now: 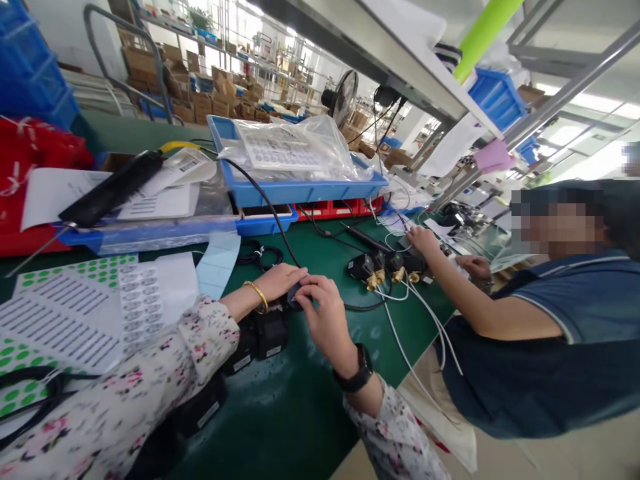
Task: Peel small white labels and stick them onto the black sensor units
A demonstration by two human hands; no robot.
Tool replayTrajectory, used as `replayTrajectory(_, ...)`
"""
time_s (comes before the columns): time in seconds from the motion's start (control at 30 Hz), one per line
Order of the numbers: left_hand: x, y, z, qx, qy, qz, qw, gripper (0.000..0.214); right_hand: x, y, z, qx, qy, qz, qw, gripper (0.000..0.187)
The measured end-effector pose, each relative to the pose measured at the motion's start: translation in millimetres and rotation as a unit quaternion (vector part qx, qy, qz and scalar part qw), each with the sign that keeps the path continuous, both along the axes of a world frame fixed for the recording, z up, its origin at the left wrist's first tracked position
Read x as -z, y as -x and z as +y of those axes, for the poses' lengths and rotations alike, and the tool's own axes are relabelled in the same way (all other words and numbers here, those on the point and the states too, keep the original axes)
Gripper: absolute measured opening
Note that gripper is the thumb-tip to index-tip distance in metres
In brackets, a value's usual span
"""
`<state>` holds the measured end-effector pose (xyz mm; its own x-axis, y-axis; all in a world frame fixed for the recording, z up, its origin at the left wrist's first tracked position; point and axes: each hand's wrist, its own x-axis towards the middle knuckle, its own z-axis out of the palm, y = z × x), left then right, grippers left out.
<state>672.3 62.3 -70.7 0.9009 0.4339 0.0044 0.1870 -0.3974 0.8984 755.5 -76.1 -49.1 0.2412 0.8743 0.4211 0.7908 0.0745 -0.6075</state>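
Observation:
My left hand (279, 280), with a gold bangle at the wrist, and my right hand (324, 308), with a black watch, meet over the green mat (300, 413). Both are closed around a small black part (294, 295) held between them. Just below my left wrist stand black boxy parts (264, 337) with white labels, and more of them lie under my left sleeve. To the right, a co-worker's hand (423, 241) touches black valve-like parts with brass fittings (376, 272) and white wires.
Label sheets with green dots (75, 307) lie at the left. Blue trays (300, 190) with plastic bags and papers stand behind, with a red tray (330, 210) beneath. A black cable (270, 207) runs across the mat. The co-worker in a blue shirt (560, 347) leans in from the right.

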Motion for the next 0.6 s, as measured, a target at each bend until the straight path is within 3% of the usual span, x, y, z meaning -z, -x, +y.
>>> replayTrajectory(0.37,-2.1,1,-1,-0.001,-0.019,0.003,1.000,0.056,-9.6,-8,0,-0.043,0.069,-0.052,0.995,0.018)
replayTrajectory(0.6,-3.7,1,-2,0.017,-0.017,0.012,1.000,0.056,21.0,-3,-14,-0.004,-0.046,-0.080,0.996,0.026)
